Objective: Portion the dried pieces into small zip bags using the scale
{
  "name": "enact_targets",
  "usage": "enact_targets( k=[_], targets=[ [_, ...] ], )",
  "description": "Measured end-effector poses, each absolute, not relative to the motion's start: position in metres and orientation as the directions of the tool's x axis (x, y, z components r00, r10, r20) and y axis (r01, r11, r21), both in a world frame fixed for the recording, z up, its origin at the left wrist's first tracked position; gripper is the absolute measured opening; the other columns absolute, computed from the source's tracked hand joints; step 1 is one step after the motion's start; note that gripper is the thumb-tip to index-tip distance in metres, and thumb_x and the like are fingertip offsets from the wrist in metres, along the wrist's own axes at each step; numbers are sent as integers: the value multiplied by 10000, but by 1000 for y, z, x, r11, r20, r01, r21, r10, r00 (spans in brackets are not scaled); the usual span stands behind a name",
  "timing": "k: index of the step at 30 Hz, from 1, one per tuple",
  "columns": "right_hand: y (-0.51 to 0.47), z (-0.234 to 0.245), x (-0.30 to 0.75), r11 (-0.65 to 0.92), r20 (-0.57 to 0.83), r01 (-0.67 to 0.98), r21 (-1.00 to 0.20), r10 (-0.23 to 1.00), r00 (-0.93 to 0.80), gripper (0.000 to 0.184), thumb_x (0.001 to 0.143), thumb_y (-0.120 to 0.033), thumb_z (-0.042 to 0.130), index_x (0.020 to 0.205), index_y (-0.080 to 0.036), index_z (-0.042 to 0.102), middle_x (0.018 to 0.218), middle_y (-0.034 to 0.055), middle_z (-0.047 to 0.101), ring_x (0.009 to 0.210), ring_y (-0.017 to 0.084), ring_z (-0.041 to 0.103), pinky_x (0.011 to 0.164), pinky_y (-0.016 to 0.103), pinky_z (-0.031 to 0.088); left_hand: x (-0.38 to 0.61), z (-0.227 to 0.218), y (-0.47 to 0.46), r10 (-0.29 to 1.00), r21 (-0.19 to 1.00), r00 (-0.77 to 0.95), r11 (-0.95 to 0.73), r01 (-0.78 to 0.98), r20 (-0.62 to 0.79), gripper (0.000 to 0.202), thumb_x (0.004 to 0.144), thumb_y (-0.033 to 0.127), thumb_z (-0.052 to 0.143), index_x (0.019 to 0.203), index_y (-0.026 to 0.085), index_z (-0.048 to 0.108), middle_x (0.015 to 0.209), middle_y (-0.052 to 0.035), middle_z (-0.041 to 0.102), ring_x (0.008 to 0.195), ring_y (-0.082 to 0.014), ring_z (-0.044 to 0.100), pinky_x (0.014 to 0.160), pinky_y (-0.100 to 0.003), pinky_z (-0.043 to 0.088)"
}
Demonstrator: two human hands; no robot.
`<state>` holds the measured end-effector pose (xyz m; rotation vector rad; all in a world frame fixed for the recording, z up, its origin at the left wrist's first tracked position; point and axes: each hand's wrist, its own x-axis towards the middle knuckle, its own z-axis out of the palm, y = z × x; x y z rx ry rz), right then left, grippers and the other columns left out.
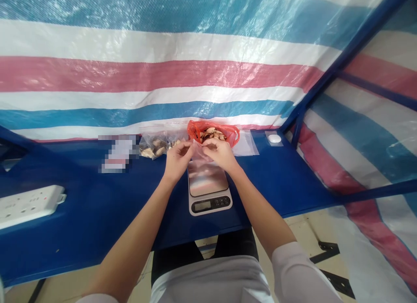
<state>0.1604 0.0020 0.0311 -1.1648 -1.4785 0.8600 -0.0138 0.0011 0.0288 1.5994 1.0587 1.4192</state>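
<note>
1. The left hand (177, 157) and the right hand (220, 153) meet above the far edge of a white digital kitchen scale with a shiny steel platform (210, 188).
2. Between them hangs a small clear thin plastic bag (197, 151). The fingers of both hands are curled and pinched onto its top edge, one hand on each side.
3. The small clear plastic bag sits just over the back of the scale platform. Whether it touches the platform cannot be told.
4. Right behind the hands stands an open red plastic carrier bag (230, 135), with pale brown dried slices (211, 132) showing at its mouth.
5. Left of the red bag lies a larger clear plastic bag of similar brown pieces (153, 147), close to the left hand.
6. Right of the red bag, flat empty clear bags (249, 144) lie on the blue table top (81, 194), and a small white round object (274, 138) sits beyond them.
7. A white power strip (29, 205) rests at the table's left end, well apart from the hands.
8. A blue, white and pink striped woven tarp (163, 72) hangs behind the table.
</note>
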Motion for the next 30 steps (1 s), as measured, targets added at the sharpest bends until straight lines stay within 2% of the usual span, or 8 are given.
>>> enact_targets(
  k=[3,6,9,12,17,20,25,30],
  targets=[
    [8,34,160,267,266,91,-959,964,-24,75,712,-297,719,753,-235,719,927,21,751,933,223,700,931,395,544,-19,26,-1,818,786,108,-573,232,564,413,863,508,724,1152,214,715,1220,-107,703,1107,-256,668,960,-381,550],
    [10,38,162,296,296,4,-955,955,-24,98,689,-312,714,714,-218,701,1068,39,737,1092,232,657,1008,383,502,-29,19,2,721,630,266,-690,355,639,744,814,594,758,1428,229,550,1492,-157,550,1420,-347,487,1185,-537,389],
    [10,41,164,260,261,-47,-965,965,-31,103,688,-322,700,700,-220,700,1056,23,724,1105,228,645,1023,384,497,-39,8,9,698,591,422,-715,372,579,1072,753,678,777,1607,251,289,1646,-193,353,1547,-398,292,1247,-594,262],
    [8,40,165,185,195,-147,-972,979,-52,103,683,-322,699,716,-226,702,1019,12,716,1059,214,662,971,360,536,-44,1,17,678,585,501,-728,358,538,1207,733,684,791,1652,265,131,1681,-209,263,1558,-410,256,1244,-588,271],
    [3,42,167,33,48,-219,-975,997,-64,118,685,-309,704,769,-227,699,840,-10,690,861,178,690,783,298,595,-43,4,20,672,547,507,-738,397,540,1056,830,534,759,1651,253,157,1596,-206,383,1477,-398,394,1203,-576,346],
    [-2,49,168,-44,-31,-197,-979,997,-70,112,696,-303,700,766,-217,686,836,-6,695,785,181,709,674,296,607,-48,13,18,670,507,508,-742,439,541,908,889,459,687,1639,244,220,1545,-187,437,1431,-382,444,1186,-575,376],
    [-5,56,162,-110,-111,9,-994,989,-97,57,724,-233,689,769,-203,706,742,0,698,736,191,722,639,295,606,-73,25,21,615,368,609,-788,493,501,759,922,374,595,1613,225,319,1467,-159,506,1366,-350,503,1160,-543,427],
    [-4,48,148,-75,-92,128,-989,988,-127,40,732,-181,708,694,-174,718,675,1,681,668,166,681,648,287,612,-97,22,22,629,320,693,-777,542,353,785,911,419,567,1623,214,308,1600,-160,413,1462,-364,421,1212,-547,357]
  ],
)
